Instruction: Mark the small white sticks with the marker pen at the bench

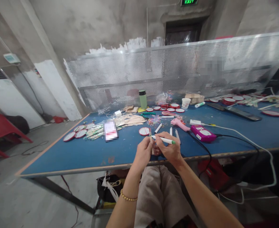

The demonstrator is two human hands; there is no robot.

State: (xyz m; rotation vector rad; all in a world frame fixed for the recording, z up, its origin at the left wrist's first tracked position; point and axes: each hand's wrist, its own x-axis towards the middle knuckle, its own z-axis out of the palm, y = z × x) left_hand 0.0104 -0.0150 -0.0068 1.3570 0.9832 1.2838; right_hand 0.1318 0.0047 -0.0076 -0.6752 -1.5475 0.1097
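Near the front edge of the table, my left hand [143, 152] is closed around a flat wooden craft stick [150, 132], which stands roughly upright. My right hand [170, 148] grips a white marker pen [165, 139] with a green end, its other end pointing at the stick. Whether the pen touches the stick is too small to tell. Just beyond my hands lies a round white disc with a red rim [143, 131]. A marker with a dark end [158, 128] and two more white markers [178, 136] rest close to my right hand.
A pink glue gun [180, 124] and a purple box [203, 133] with cables lie to the right. Left of my hands are a phone [110, 130], many wooden sticks [132, 120] and red-rimmed discs [69, 136]. A green bottle [143, 100] and paper cup [185, 103] stand behind.
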